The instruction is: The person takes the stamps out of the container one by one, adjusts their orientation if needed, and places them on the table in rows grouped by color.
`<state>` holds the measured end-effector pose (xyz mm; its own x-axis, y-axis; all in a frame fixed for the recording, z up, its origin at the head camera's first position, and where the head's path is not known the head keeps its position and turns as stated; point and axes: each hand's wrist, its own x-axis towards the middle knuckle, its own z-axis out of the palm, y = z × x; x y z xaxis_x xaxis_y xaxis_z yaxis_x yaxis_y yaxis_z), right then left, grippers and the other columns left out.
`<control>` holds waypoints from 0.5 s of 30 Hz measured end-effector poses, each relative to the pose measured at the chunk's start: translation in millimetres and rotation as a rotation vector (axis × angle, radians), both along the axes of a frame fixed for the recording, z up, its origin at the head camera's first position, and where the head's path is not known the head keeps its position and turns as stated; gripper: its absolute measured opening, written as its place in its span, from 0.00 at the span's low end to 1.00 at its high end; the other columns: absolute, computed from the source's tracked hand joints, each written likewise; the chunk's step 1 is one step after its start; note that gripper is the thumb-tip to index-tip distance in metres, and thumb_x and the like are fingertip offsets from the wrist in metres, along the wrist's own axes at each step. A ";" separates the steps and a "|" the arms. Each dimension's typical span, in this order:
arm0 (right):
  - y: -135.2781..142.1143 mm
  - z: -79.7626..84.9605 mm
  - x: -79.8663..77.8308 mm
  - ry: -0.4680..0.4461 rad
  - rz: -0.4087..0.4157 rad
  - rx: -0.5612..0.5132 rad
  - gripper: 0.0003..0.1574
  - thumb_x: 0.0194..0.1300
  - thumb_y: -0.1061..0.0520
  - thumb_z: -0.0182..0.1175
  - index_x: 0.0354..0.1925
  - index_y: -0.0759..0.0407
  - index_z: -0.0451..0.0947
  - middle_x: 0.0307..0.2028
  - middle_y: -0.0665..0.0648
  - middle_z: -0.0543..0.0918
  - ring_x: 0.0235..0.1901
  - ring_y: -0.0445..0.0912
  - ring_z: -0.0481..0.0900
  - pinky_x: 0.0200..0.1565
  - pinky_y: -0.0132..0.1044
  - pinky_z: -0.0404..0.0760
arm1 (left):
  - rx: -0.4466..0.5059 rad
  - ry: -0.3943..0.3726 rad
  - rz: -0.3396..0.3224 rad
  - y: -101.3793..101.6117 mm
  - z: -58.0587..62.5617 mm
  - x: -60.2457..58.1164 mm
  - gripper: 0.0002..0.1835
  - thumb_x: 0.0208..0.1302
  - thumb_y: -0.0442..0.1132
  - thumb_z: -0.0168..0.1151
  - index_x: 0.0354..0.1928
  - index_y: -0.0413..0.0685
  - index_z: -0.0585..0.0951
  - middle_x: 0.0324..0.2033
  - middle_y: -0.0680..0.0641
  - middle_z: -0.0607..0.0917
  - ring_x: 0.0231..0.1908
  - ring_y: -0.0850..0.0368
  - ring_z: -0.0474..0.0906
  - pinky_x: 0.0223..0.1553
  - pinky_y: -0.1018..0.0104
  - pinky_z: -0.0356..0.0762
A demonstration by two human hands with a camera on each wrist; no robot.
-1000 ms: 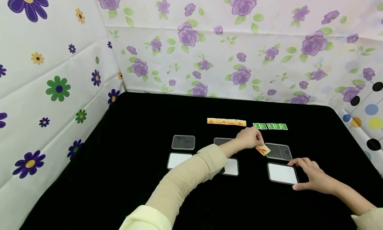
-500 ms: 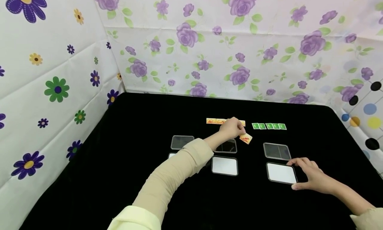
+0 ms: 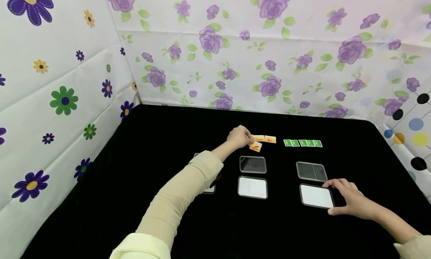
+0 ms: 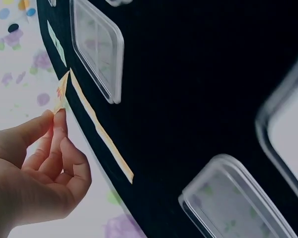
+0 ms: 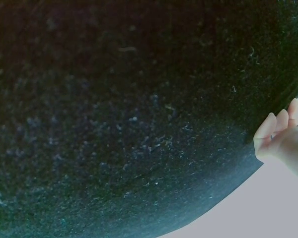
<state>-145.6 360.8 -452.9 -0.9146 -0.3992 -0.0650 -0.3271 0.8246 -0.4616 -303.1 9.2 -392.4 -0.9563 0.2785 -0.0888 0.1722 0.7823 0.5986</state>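
Note:
My left hand (image 3: 240, 137) pinches a small orange-and-yellow picture card (image 3: 255, 146) between thumb and fingertips. The card hangs tilted just in front of a row of similar orange cards (image 3: 270, 139), whose left part is hidden by the hand. In the left wrist view the same card (image 4: 62, 92) stands edge-up above the fingertips, near the strip of orange cards (image 4: 102, 131). At the right, my right hand (image 3: 351, 199) holds the right side of a white-bottomed shallow plastic case (image 3: 316, 196), index finger and thumb at its corners.
Several green cards (image 3: 302, 143) lie in a line at the back right. Clear cases (image 3: 253, 164) stand behind white-bottomed ones (image 3: 252, 187); my left sleeve (image 3: 182, 193) covers much of the leftmost pair. Black cloth (image 3: 269, 229) covers the table, with flowered sheets (image 3: 188, 57) behind it.
My left hand has carried the orange card leftward from beside the right clear case to the front of the orange row. The middle cases have come into view. My right hand stays put.

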 end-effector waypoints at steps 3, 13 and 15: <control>0.5 -0.5 0.1 0.013 0.003 -0.006 0.45 0.40 0.48 0.76 0.53 0.56 0.65 0.50 0.69 0.68 0.46 0.63 0.64 0.37 0.60 0.66 | 0.008 -0.017 0.019 -8.7 -1.1 -4.3 0.07 0.62 0.42 0.63 0.33 0.48 0.87 0.38 0.49 0.87 0.33 0.55 0.82 0.26 0.72 0.70; 0.3 -1.0 -0.4 0.003 -0.012 0.005 0.45 0.40 0.47 0.76 0.53 0.56 0.65 0.51 0.69 0.68 0.47 0.63 0.64 0.38 0.60 0.66 | 0.035 -0.028 0.086 -39.0 4.0 -20.6 0.08 0.62 0.41 0.62 0.34 0.45 0.86 0.34 0.46 0.87 0.20 0.64 0.72 0.24 0.74 0.66; 0.5 -0.4 0.0 0.000 -0.011 0.008 0.45 0.40 0.47 0.76 0.53 0.56 0.65 0.51 0.69 0.68 0.47 0.63 0.64 0.38 0.61 0.66 | 0.032 -0.035 0.105 -45.6 6.1 -23.1 0.08 0.63 0.41 0.62 0.35 0.45 0.86 0.34 0.46 0.87 0.21 0.63 0.73 0.24 0.74 0.67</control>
<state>-145.5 361.3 -453.3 -0.9190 -0.3885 -0.0677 -0.3181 0.8318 -0.4548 -326.1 -36.3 -386.3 -0.9769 0.1799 -0.1151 0.0689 0.7755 0.6275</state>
